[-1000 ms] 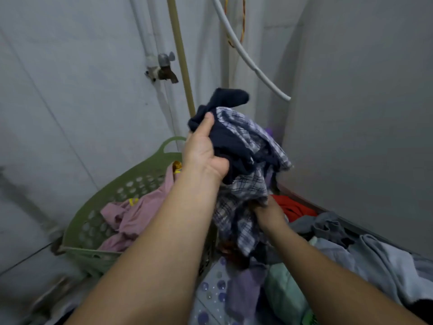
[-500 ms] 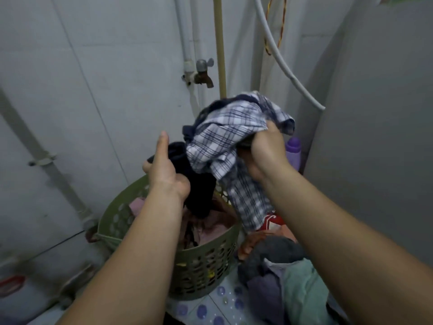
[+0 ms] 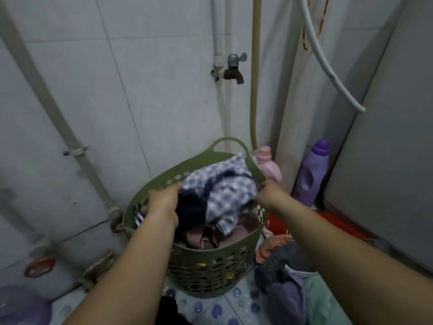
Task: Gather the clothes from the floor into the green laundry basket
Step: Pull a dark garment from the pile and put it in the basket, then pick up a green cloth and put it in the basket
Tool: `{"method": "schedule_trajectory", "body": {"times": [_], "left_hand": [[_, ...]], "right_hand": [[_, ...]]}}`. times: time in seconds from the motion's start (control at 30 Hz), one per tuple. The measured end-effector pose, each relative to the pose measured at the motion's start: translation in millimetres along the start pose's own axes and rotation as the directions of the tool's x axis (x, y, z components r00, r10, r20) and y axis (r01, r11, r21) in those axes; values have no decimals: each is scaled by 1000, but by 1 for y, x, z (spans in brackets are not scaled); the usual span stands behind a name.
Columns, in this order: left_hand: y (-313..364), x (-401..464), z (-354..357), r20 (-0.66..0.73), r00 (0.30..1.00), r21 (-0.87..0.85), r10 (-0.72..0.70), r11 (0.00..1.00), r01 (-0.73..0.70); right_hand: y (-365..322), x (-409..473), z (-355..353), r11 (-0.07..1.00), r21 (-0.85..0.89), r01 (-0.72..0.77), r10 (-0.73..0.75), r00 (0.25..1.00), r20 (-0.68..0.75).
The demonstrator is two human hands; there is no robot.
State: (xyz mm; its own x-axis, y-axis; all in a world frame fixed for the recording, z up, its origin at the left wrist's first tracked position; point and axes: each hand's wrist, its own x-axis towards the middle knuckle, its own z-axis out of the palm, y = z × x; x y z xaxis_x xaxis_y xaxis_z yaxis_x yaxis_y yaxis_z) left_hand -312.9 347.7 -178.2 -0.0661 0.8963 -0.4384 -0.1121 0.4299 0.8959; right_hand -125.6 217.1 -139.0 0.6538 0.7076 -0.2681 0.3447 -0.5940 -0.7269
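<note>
**Over the basket: both hands on the checked bundle**

Against the tiled wall, on the floor, stands the green laundry basket (image 3: 210, 259), upright, with pink clothing (image 3: 203, 238) already lying inside it. My left hand (image 3: 164, 202) grips the dark navy garment (image 3: 189, 207) at the left side of the basket's mouth, fingers curled into the cloth. My right hand (image 3: 269, 191) grips the checked shirt (image 3: 225, 191) at the right rim, fingers hidden in the fabric. Both garments sit bunched together at rim level, partly inside the basket. Right of the basket, a heap of clothes (image 3: 288, 277) lies on the floor: red, orange, grey, purple and pale green pieces. Behind the basket stand a pink bottle (image 3: 267, 165) and, further right, a purple bottle (image 3: 311, 172). A tap (image 3: 234, 69) projects from the wall above.
</note>
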Motion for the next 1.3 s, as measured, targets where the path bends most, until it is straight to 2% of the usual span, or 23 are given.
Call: {"method": "schedule_trajectory", "body": {"times": [0.03,0.07,0.13,0.23,0.4,0.47,0.57,0.67,0.7,0.77,0.93,1.03,1.13,1.23,1.3], "left_hand": [[-18,23,-1,-33,999,55,-36,998,38],[-24,26,-2,-54,997,114,-46,992,52],[-6,-16,-3,-60,998,244,-16,969,30],[11,-55,10,-3,990,318,140,939,-132],[14,-85,35,192,929,416,318,831,-370],[9,-102,46,296,874,398,386,782,-480],[-9,-132,69,466,769,369,438,694,-619],[-37,-158,92,634,625,354,456,548,-758],[-47,-164,98,677,585,339,446,516,-787],[-72,-175,108,746,552,335,372,507,-794],[-135,-178,116,834,542,448,103,447,-774],[-164,-170,115,841,537,521,-63,362,-773],[-184,-168,116,801,577,595,-159,313,-740],[-193,-170,118,783,569,622,-250,340,-706],[-195,-171,120,783,535,621,-317,365,-693]], "right_hand": [[10,4,-1,984,-176,24,-34,998,-50],[13,5,-3,975,-217,50,-70,994,-87],[8,1,-7,971,-203,123,-156,976,-155],[-1,-3,-11,963,-183,197,-226,962,-155],[8,-5,-23,988,39,149,-140,972,-187],[25,-8,-34,993,36,110,-100,973,-208],[68,-14,-47,997,-68,34,-50,968,-247],[118,-19,-50,986,-152,-74,45,981,-187],[133,-23,-50,978,-173,-119,93,984,-149],[162,-34,-49,961,-221,-168,156,985,-71],[223,-50,-34,862,-507,-27,140,973,185],[248,-57,-23,678,-733,43,223,939,261],[259,-64,-21,536,-841,76,185,961,204],[268,-61,-24,576,-816,38,111,986,124],[268,-57,-30,756,-655,12,62,994,89]]}}
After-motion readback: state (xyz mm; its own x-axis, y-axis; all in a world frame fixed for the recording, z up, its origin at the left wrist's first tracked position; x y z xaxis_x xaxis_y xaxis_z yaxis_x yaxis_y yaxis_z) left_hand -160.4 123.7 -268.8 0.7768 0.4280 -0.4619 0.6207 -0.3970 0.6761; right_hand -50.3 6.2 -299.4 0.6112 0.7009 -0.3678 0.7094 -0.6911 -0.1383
